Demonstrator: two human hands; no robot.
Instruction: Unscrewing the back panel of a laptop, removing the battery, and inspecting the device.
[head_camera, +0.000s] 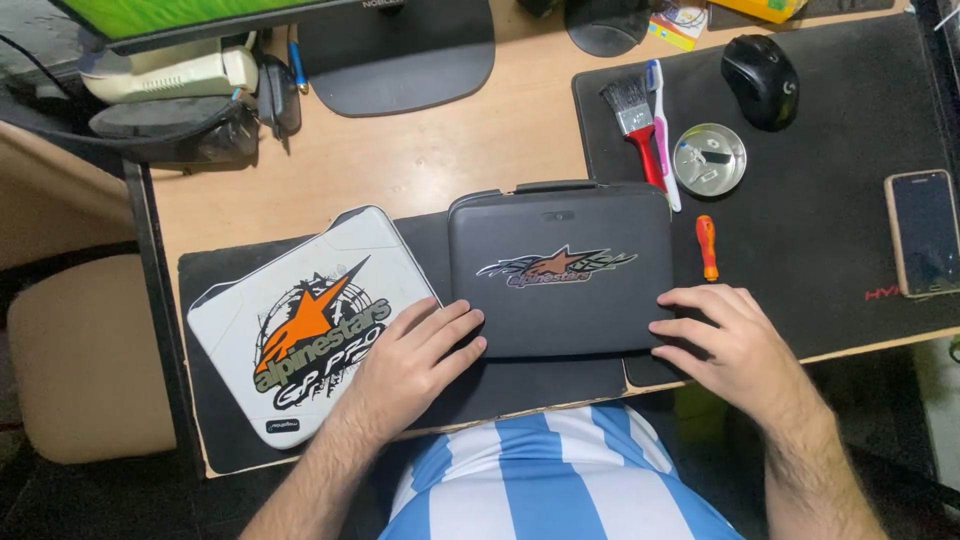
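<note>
A dark grey closed laptop (560, 230) with a star sticker lies on a black mat in front of me. My left hand (415, 360) rests flat at its near left corner, fingers spread and touching the edge. Over at the near right corner my right hand (725, 340) lies the same way, fingers apart, holding nothing. A white panel (300, 320) with an orange star graphic lies just left of the laptop, partly under my left wrist.
An orange screwdriver (707, 247) lies right of the laptop. Behind it are a red-handled brush (633, 120), a toothbrush (662, 130), a round metal dish (709, 159), a black mouse (760, 80) and a phone (925, 232) at the far right. A monitor stand (400, 55) sits at the back.
</note>
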